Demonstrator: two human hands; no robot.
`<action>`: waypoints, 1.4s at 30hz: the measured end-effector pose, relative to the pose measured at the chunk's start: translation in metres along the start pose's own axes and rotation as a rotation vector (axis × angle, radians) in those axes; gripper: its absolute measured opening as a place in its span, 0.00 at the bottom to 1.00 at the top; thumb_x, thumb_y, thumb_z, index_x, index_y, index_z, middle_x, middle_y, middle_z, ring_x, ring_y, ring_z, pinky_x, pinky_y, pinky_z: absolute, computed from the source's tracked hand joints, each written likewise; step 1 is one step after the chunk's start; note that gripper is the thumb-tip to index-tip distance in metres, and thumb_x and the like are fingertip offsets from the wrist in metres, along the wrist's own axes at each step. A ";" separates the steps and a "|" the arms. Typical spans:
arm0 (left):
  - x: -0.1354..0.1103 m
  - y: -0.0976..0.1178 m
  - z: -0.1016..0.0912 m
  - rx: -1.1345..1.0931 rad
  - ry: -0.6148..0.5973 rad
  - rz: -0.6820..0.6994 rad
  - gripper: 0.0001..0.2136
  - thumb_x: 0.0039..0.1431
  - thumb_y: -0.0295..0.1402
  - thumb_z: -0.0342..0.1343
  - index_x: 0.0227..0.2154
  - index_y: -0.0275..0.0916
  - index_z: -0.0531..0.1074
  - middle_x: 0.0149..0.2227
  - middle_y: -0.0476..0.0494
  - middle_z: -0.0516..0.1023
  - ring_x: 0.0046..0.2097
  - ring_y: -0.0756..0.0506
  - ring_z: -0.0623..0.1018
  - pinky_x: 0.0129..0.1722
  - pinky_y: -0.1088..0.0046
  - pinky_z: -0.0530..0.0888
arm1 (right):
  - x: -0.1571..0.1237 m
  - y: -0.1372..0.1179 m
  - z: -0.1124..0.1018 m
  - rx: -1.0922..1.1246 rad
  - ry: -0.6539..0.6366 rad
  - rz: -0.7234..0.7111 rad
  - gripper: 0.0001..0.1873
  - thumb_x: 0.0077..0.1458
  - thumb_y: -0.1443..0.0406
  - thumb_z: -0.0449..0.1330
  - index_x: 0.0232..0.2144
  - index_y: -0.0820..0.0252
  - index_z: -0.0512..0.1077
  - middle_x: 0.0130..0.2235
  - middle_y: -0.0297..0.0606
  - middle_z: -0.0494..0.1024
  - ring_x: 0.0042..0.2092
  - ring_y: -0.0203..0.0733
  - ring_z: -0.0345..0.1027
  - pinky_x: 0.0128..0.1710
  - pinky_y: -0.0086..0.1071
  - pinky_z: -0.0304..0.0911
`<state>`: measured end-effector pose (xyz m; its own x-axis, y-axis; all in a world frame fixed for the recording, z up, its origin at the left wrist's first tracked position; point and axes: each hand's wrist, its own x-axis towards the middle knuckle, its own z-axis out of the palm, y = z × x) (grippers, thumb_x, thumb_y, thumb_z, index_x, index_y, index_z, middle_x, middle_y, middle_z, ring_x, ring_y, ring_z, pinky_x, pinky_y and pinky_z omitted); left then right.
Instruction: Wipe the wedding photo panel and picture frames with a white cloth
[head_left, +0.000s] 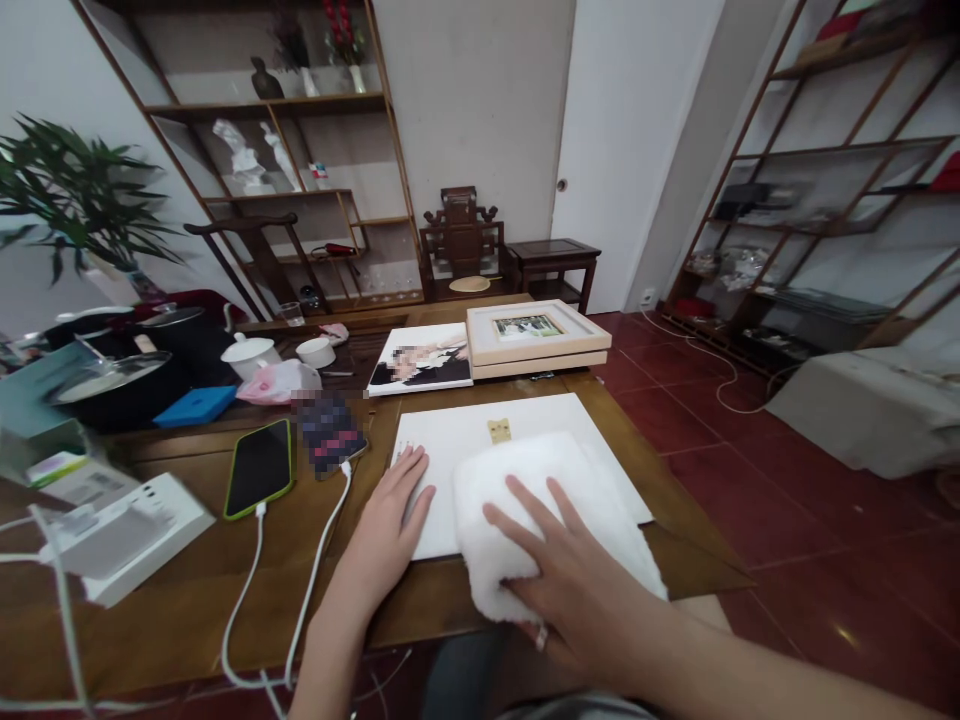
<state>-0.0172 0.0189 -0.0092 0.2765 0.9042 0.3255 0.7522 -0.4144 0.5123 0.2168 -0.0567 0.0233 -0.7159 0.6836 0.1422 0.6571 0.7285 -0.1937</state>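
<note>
Towel [609,512] sat under right hand [571,565], fingers splayed; left hand [390,510], fingers together, braced board [444,455]. Likely wiping step; next stroke needed light pressure.

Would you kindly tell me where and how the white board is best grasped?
I'd pinch the white board by its right edge, coming from the right: it looks thin and lies flat, and that edge is bare, whereas the left hand lies over its left edge and the towel covers its near part.

red tiled floor [750,530] | gray wall [480,100] | 2 wooden shelving units [330,102] [840,153] | white door [630,150]
</note>
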 end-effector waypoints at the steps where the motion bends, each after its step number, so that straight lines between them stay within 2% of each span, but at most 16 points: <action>1: 0.000 0.000 0.000 0.005 -0.004 0.001 0.22 0.62 0.39 0.45 0.53 0.32 0.67 0.59 0.33 0.65 0.62 0.40 0.61 0.61 0.56 0.58 | 0.004 0.004 -0.002 0.001 -0.004 -0.003 0.14 0.53 0.60 0.57 0.41 0.57 0.73 0.64 0.45 0.55 0.65 0.67 0.31 0.56 0.69 0.32; 3: 0.000 0.000 0.000 0.013 -0.013 0.000 0.23 0.62 0.39 0.44 0.53 0.30 0.67 0.59 0.32 0.65 0.62 0.40 0.61 0.61 0.56 0.58 | 0.020 0.018 -0.008 0.002 -0.001 0.022 0.15 0.56 0.61 0.54 0.45 0.57 0.72 0.62 0.46 0.58 0.65 0.64 0.37 0.56 0.68 0.36; 8: 0.000 0.003 -0.002 0.018 -0.026 -0.024 0.23 0.62 0.40 0.44 0.54 0.29 0.66 0.60 0.32 0.64 0.63 0.41 0.61 0.62 0.59 0.58 | 0.085 0.063 -0.019 -0.048 0.033 0.123 0.19 0.63 0.59 0.46 0.49 0.58 0.69 0.58 0.45 0.65 0.63 0.60 0.45 0.55 0.64 0.45; 11: -0.001 0.005 -0.002 0.020 -0.026 -0.026 0.23 0.62 0.39 0.43 0.54 0.28 0.67 0.60 0.32 0.64 0.63 0.41 0.61 0.62 0.60 0.57 | 0.106 0.070 -0.018 -0.088 0.053 0.158 0.19 0.63 0.60 0.46 0.50 0.61 0.68 0.56 0.48 0.67 0.62 0.62 0.47 0.54 0.65 0.45; 14: -0.001 0.006 -0.002 0.015 -0.008 -0.015 0.23 0.63 0.37 0.41 0.53 0.27 0.67 0.59 0.32 0.65 0.62 0.42 0.62 0.62 0.60 0.57 | 0.097 0.055 -0.012 -0.114 0.044 0.130 0.18 0.62 0.62 0.48 0.49 0.61 0.69 0.58 0.50 0.64 0.62 0.64 0.45 0.54 0.67 0.44; 19: 0.000 0.005 0.000 0.002 0.018 -0.002 0.22 0.63 0.35 0.39 0.53 0.26 0.67 0.58 0.32 0.66 0.62 0.42 0.63 0.62 0.59 0.58 | 0.046 0.008 -0.010 -0.164 -0.024 -0.067 0.16 0.57 0.62 0.54 0.46 0.59 0.72 0.60 0.53 0.60 0.62 0.70 0.43 0.52 0.71 0.43; 22: 0.000 0.005 0.000 0.007 0.017 0.006 0.22 0.63 0.34 0.39 0.52 0.26 0.68 0.58 0.32 0.66 0.62 0.42 0.63 0.62 0.59 0.57 | 0.027 -0.008 -0.015 -0.144 -0.084 -0.143 0.13 0.53 0.60 0.59 0.41 0.57 0.74 0.60 0.52 0.60 0.61 0.72 0.45 0.51 0.71 0.45; 24: 0.000 0.005 0.000 0.008 0.012 0.005 0.22 0.63 0.34 0.39 0.52 0.26 0.68 0.58 0.31 0.66 0.62 0.42 0.63 0.62 0.59 0.58 | 0.027 -0.006 -0.018 -0.125 -0.108 -0.152 0.13 0.52 0.60 0.59 0.41 0.56 0.74 0.60 0.49 0.61 0.61 0.70 0.45 0.52 0.70 0.45; 26: 0.000 0.005 0.000 0.008 0.007 0.001 0.22 0.63 0.33 0.39 0.52 0.25 0.67 0.58 0.31 0.66 0.62 0.42 0.63 0.62 0.59 0.58 | 0.037 0.006 -0.018 -0.111 -0.109 -0.117 0.15 0.54 0.62 0.57 0.45 0.56 0.73 0.60 0.48 0.61 0.62 0.66 0.45 0.54 0.67 0.44; 31: 0.000 0.004 -0.001 0.027 -0.030 0.008 0.22 0.63 0.33 0.38 0.54 0.25 0.65 0.60 0.32 0.64 0.63 0.42 0.60 0.62 0.59 0.56 | 0.086 0.047 -0.013 -0.162 -0.045 0.031 0.19 0.59 0.62 0.52 0.52 0.58 0.68 0.62 0.48 0.59 0.63 0.62 0.43 0.56 0.64 0.43; 34: -0.001 0.005 -0.001 0.028 -0.034 0.000 0.22 0.64 0.33 0.38 0.55 0.27 0.65 0.60 0.32 0.64 0.63 0.42 0.60 0.63 0.59 0.56 | 0.104 0.055 -0.010 -0.191 -0.006 0.061 0.20 0.61 0.61 0.49 0.53 0.60 0.67 0.60 0.49 0.62 0.62 0.63 0.45 0.54 0.65 0.44; 37: -0.001 0.005 -0.001 0.006 -0.024 -0.008 0.22 0.63 0.33 0.38 0.54 0.27 0.65 0.60 0.32 0.64 0.63 0.42 0.60 0.62 0.59 0.56 | 0.097 0.040 -0.008 -0.196 0.002 0.011 0.20 0.61 0.60 0.49 0.51 0.61 0.69 0.59 0.52 0.62 0.62 0.66 0.45 0.54 0.68 0.42; 42: -0.001 0.004 -0.002 -0.017 -0.038 0.004 0.22 0.62 0.33 0.39 0.54 0.28 0.66 0.60 0.31 0.64 0.63 0.40 0.60 0.62 0.57 0.58 | 0.050 -0.007 -0.008 -0.114 -0.039 -0.118 0.15 0.55 0.60 0.56 0.43 0.57 0.74 0.60 0.53 0.60 0.62 0.73 0.43 0.53 0.71 0.38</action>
<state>-0.0157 0.0163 -0.0056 0.3023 0.9058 0.2970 0.7406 -0.4194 0.5251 0.1780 -0.0269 0.0400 -0.7969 0.5923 0.1189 0.5888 0.8056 -0.0663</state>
